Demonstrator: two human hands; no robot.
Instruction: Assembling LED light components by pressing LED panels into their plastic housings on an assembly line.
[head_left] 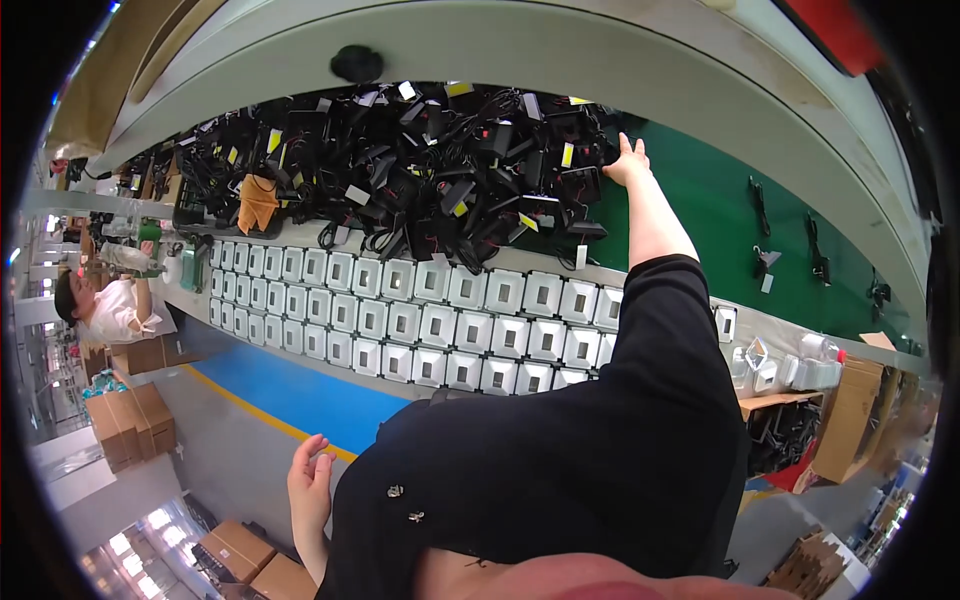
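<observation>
My right hand (630,163) reaches far over the bench with its fingers spread. It is at the right end of a big heap of black boxy devices with cables (480,190), by the green belt surface (690,200). Whether a fingertip touches a device there, I cannot make out. Low at my left side hangs my left hand (310,485), its fingers loosely bent and apart, with nothing seen in it. Between my body and the heap stand rows of white square housings (437,325), each with a dark rectangular window.
An orange cloth (258,204) lies on the heap's left part. Single cabled pieces (818,250) rest on the belt to the right. A person in white (120,305) works at the far left. Cardboard boxes (130,425) stand on the floor; an open carton (850,415) is at right.
</observation>
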